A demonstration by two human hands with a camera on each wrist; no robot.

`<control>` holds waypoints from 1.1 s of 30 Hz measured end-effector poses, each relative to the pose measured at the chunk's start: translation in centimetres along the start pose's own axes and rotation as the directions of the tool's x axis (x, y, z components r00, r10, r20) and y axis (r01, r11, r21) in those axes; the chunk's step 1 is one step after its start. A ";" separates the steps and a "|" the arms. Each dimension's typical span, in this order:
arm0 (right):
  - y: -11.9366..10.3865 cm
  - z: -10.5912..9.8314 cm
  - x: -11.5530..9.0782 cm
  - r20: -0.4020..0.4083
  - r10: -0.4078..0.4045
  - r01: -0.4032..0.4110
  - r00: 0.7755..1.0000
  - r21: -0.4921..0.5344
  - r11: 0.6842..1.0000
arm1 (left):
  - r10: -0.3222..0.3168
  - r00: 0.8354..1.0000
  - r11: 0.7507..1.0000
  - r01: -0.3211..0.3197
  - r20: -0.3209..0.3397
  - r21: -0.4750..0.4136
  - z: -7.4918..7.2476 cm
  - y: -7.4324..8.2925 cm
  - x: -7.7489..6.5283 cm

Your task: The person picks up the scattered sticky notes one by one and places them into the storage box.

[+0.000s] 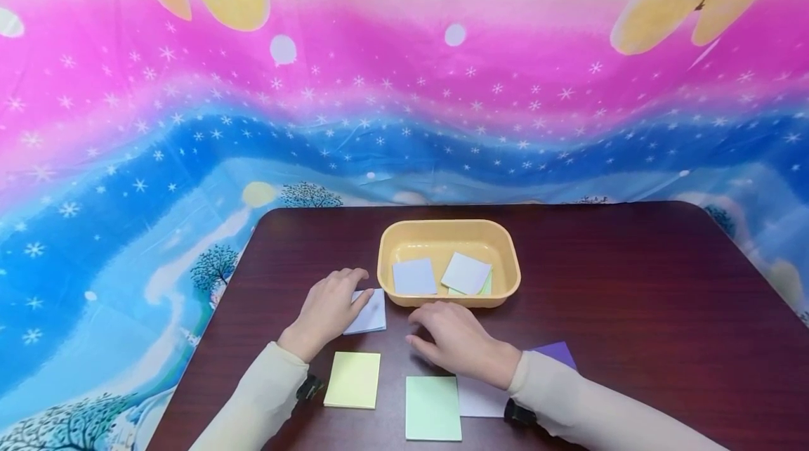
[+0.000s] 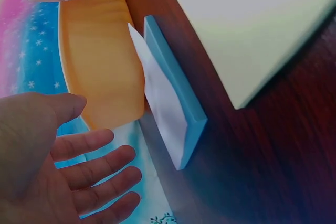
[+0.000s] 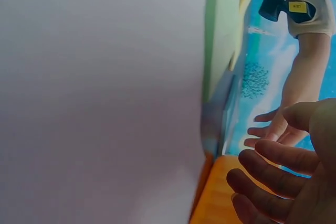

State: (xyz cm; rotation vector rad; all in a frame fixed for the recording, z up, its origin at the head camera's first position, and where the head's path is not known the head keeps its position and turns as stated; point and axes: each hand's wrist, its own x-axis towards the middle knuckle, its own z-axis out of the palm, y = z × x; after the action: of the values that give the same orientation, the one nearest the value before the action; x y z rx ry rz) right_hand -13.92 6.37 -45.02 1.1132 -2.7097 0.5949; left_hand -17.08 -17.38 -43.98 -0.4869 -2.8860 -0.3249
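The left hand (image 1: pixel 325 312), its fingers loosely spread, was held near the blue pad (image 2: pixel 177 85), which was topped by a white sheet (image 2: pixel 161 103), just beside the tray (image 1: pixel 449 232). The right hand (image 1: pixel 463 340), fingers loosely bent, was held before the tray, where notes (image 1: pixel 413 277) were contained. Nearer, a yellow pad (image 1: pixel 352 381), a green pad (image 1: pixel 432 409) and lilac paper (image 1: pixel 480 400) were laid.

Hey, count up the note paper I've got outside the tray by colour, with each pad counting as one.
Yellow pad: 1
Green pad: 1
Pale lilac pad, partly hidden: 1
Purple paper, mostly hidden: 1
Blue pad: 1
Whitish sheet, lying loose on the blue pad: 1
Total visible: 6
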 end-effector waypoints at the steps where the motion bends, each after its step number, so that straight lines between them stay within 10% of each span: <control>1: 0.0 0.1 0.0 0.005 0.001 -0.001 1.000 -0.001 1.000 | -0.002 1.000 1.000 0.002 0.006 -0.001 0.1 0.0 0.0; 22: -0.2 0.4 0.8 0.033 -0.010 0.011 0.999 -0.031 0.999 | -0.009 0.977 0.997 -0.009 0.215 0.082 0.5 -0.6 -0.7; 33: -0.4 0.2 1.1 0.043 -0.015 0.016 0.999 -0.018 1.000 | 0.042 0.979 0.996 -0.057 0.198 0.073 0.7 -0.5 -0.7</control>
State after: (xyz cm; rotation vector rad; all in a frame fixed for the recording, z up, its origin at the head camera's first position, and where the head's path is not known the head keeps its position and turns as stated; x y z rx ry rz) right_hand -14.39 5.31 -44.78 1.1550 -2.7343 0.5487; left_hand -16.74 -17.90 -44.91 -0.6083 -3.0559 -0.1631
